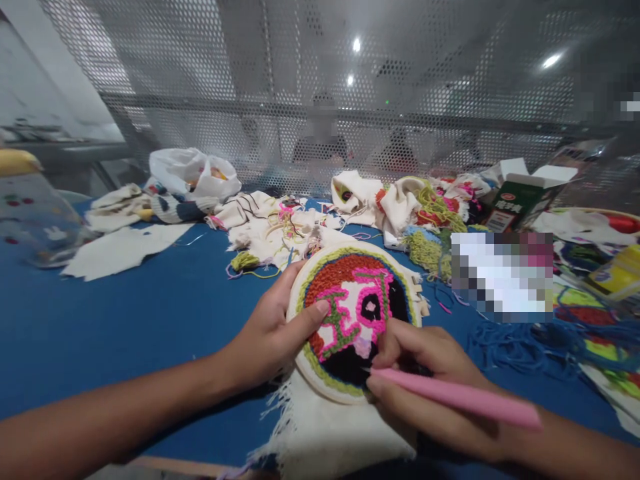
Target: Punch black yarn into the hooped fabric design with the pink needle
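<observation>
A round embroidery hoop (296,293) is tilted toward me above the table, with fringed cream cloth (345,433) hanging below it. Looped yarn fills the cloth inside in brown, pink, green, white and black, ringed by blue and yellow-green. My left hand (287,313) grips the hoop's left side, thumb on the yarn front and fingers hidden behind. Between the thumb and fingers of my right hand (425,373) is a pink punch needle (460,398). Its thin metal tip reaches the black area at the lower part; whether it enters the cloth I cannot tell.
Cloth scraps (255,220) and yarn (435,213) are heaped along the back of the blue table (150,333). A white plastic bag (193,170), a clear jar (40,213) and an open green box (523,197) stand around. Blue yarn (515,350) lies at right, before a perforated metal screen (280,87).
</observation>
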Action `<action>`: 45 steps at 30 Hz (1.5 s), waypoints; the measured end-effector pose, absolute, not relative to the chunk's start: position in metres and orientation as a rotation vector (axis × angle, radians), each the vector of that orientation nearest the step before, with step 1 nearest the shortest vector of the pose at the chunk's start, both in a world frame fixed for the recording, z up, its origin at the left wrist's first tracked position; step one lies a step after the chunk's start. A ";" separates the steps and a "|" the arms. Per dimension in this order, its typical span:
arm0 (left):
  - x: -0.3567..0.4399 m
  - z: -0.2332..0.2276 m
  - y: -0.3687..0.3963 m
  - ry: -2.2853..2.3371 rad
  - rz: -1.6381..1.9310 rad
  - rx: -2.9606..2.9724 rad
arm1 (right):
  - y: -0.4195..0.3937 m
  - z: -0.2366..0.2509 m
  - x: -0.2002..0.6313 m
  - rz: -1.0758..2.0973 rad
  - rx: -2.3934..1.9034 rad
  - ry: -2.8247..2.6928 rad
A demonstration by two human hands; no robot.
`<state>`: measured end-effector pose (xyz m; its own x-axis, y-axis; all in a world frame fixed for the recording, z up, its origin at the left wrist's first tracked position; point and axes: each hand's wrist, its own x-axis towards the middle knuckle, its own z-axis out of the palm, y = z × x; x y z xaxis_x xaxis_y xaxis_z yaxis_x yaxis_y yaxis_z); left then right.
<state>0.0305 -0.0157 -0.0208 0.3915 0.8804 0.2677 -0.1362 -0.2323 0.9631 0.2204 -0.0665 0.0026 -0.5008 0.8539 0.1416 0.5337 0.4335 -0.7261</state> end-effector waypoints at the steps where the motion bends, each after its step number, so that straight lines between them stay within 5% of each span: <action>1: 0.030 -0.021 -0.015 0.701 1.104 1.485 | -0.067 0.002 0.221 0.903 -1.158 -2.106; 26: 0.030 -0.019 -0.012 0.821 1.051 1.258 | -0.071 -0.004 0.220 0.888 -1.129 -1.831; 45: 0.031 -0.019 -0.009 0.879 1.010 1.172 | -0.063 -0.009 0.224 0.293 -0.696 -2.244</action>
<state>0.0307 -0.0088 -0.0195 0.3165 0.9481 -0.0321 -0.1624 0.0874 0.9828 0.2243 -0.0633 -0.0094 -0.5669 0.5643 0.6001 0.3911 0.8256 -0.4068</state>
